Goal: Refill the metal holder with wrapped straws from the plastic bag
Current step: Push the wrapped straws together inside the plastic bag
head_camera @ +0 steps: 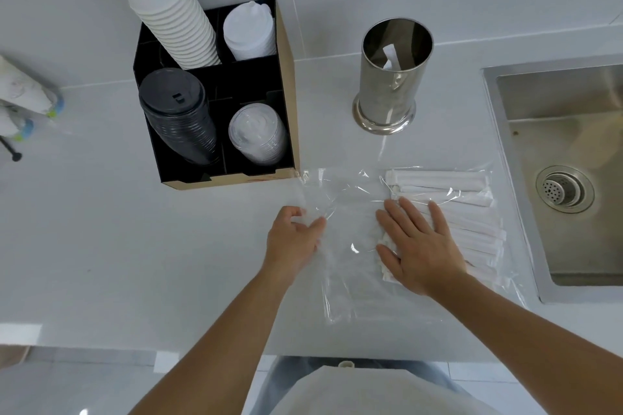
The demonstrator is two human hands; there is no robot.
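Left hand (296, 239) at plastic bag (344, 212) mouth

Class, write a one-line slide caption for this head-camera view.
Left hand pinches the plastic bag while right hand presses flat on wrapped straws; metal holder stands behind.

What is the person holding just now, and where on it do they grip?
The left hand pinches the plastic bag at its left edge. The right hand grips nothing; it lies flat on the wrapped straws.
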